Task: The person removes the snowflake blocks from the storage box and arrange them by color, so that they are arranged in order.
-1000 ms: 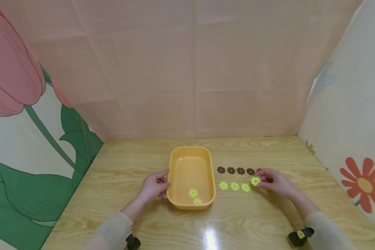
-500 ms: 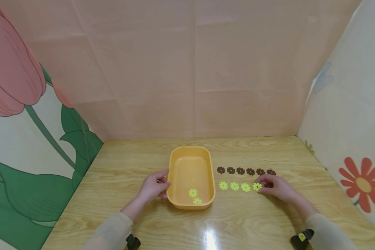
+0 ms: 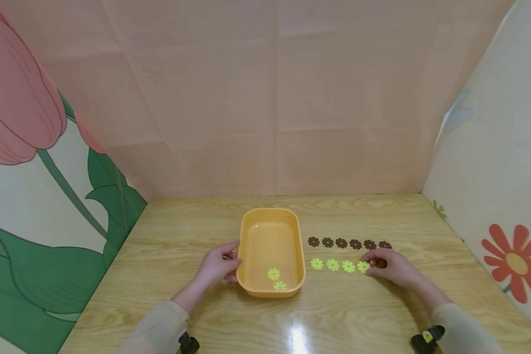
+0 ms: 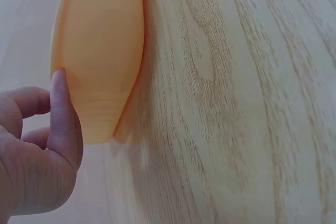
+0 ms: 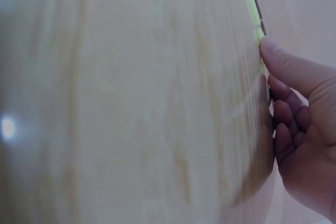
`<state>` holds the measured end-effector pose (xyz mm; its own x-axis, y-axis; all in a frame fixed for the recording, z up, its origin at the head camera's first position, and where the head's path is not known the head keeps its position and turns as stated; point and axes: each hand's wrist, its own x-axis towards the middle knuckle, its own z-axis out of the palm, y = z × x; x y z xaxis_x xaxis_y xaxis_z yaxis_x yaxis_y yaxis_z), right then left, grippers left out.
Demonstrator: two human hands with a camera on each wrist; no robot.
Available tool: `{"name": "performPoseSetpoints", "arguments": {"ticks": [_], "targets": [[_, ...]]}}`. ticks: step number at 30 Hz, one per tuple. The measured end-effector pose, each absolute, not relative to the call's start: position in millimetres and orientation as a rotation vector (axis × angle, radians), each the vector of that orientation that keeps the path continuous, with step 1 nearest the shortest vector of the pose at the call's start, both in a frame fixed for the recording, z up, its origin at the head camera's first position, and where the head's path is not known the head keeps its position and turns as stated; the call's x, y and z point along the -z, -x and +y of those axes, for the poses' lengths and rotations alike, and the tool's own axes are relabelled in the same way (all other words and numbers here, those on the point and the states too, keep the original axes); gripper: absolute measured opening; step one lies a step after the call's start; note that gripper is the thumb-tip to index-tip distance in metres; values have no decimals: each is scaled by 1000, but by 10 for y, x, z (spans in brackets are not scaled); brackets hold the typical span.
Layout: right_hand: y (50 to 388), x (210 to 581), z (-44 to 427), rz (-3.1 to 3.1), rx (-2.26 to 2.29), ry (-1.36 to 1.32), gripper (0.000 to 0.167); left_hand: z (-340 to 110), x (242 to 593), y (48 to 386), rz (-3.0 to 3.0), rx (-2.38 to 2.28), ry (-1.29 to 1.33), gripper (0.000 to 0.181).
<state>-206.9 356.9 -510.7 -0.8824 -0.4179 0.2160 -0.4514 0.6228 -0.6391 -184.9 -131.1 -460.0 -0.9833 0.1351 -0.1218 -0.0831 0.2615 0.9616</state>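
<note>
My left hand (image 3: 219, 262) holds the left rim of an orange plastic tray (image 3: 270, 292), thumb at the rim in the head view. In the left wrist view its thumb (image 4: 62, 108) lies against the tray's outer wall (image 4: 105, 40). Two yellow-green flower-shaped pieces (image 3: 273, 274) lie inside the tray, toward its near end. To the tray's right, several more form a row on the table. At this row's right end, my right hand (image 3: 394, 267) pinches a yellow-green flower piece (image 3: 363, 267) by its right edge, at table level. In the right wrist view the thumb (image 5: 294, 72) hides most of that piece.
Behind the yellow-green row runs a line of several dark brown flower pieces (image 3: 341, 243), its right end just beyond my right fingers. The wooden table (image 3: 190, 216) meets a pink backdrop (image 3: 274, 162) at the back and printed panels on both sides.
My right hand has brought the yellow-green flower piece down to the table at the row's right end, uncovering the far brown pieces. The left hand and tray have stayed put.
</note>
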Motion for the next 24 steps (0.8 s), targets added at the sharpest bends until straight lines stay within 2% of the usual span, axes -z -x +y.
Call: {"name": "performPoseSetpoints", "arguments": {"ticks": [18,24], "targets": [[2076,5070,3627,-2827,-1341,-695,30,-1332,4585,1846,2332,-1800,-74,59],[2111,4973,3571,-2820,-1230,-703,32,-1334,4580,1858,2342,-1764,-59,58]]}}
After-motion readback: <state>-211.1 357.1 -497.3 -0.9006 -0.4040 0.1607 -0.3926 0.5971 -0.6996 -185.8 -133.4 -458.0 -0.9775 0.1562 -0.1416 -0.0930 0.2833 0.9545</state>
